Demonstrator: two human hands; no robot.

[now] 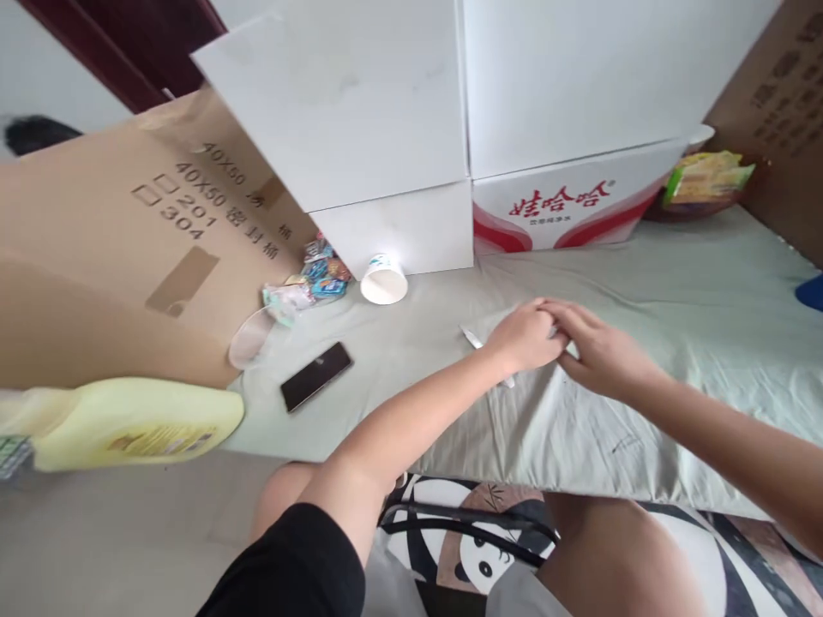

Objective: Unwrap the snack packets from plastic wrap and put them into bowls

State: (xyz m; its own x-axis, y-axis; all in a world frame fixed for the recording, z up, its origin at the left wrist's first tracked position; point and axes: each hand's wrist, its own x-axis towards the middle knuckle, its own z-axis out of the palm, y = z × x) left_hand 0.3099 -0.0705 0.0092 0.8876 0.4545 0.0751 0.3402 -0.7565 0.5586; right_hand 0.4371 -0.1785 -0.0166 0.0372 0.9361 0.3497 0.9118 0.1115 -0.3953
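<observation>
My left hand [528, 337] is closed in a fist above the pale green cloth. My right hand [597, 350] meets it, its fingertips bent over the left fingers and its thumb below. A small pale bit shows between the hands, too hidden to name. Under my left wrist lies a slim white stick-like thing [471, 337], pen-shaped, with its middle covered by the arm. A dark phone [317, 377] rests on the cloth to the left. Behind it a white paper cup [384, 282] lies on its side, mouth toward me.
White boxes [392, 103] stand along the back, and a brown carton [129, 257] walls the left. Small wrapped packets [325, 274] and a clear plastic cup [252, 337] sit beside it. A yellow bottle [147, 422] lies at left. A bowl with a yellow-green packet [704, 182] is back right.
</observation>
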